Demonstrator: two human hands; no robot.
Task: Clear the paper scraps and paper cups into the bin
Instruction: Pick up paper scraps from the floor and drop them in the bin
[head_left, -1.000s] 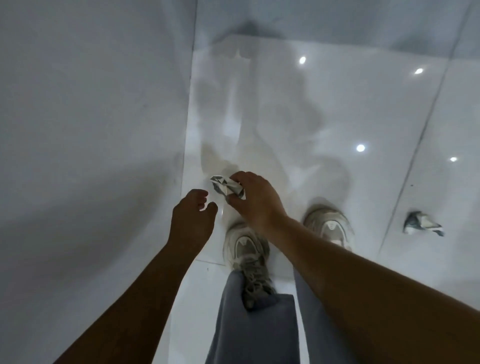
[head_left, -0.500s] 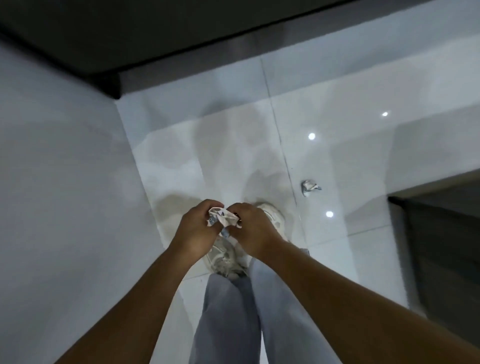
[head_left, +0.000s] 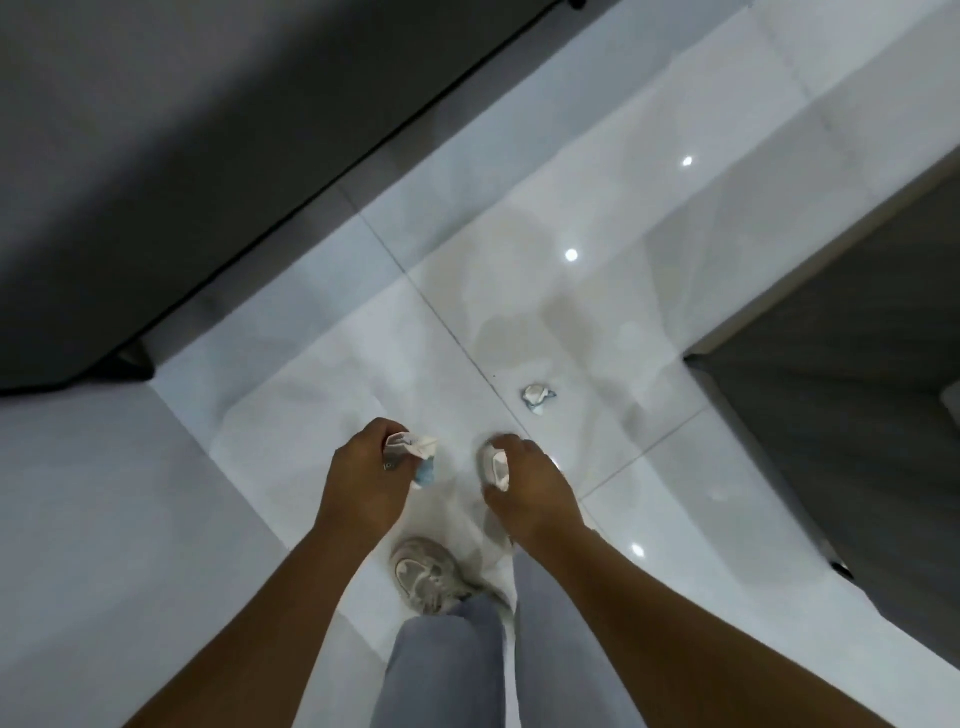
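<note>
Looking down from the head camera, I see the glossy white tiled floor (head_left: 597, 218) filling most of the view, with ceiling lights mirrored in it as bright dots. A dark grey panel with a black lower edge (head_left: 182, 156) runs across the upper left, and a dark grey textured block (head_left: 841, 405) closes the right side. Grey trouser legs (head_left: 447, 670) come up from the bottom edge, and a worn white sneaker (head_left: 426, 574) is planted on the tiles between my forearms. My left hand (head_left: 363, 478) has its fingers curled round a crumpled white paper scrap with a pale blue patch (head_left: 418, 454), which sticks out to the right of the fist. My right hand (head_left: 530, 486) is held apart from the left, thumb and fingers curled round a small white paper piece (head_left: 496, 465). Further ahead, a second crumpled white and blue paper scrap (head_left: 537, 399) lies on the floor just right of a tile seam, well apart from both hands.
</note>
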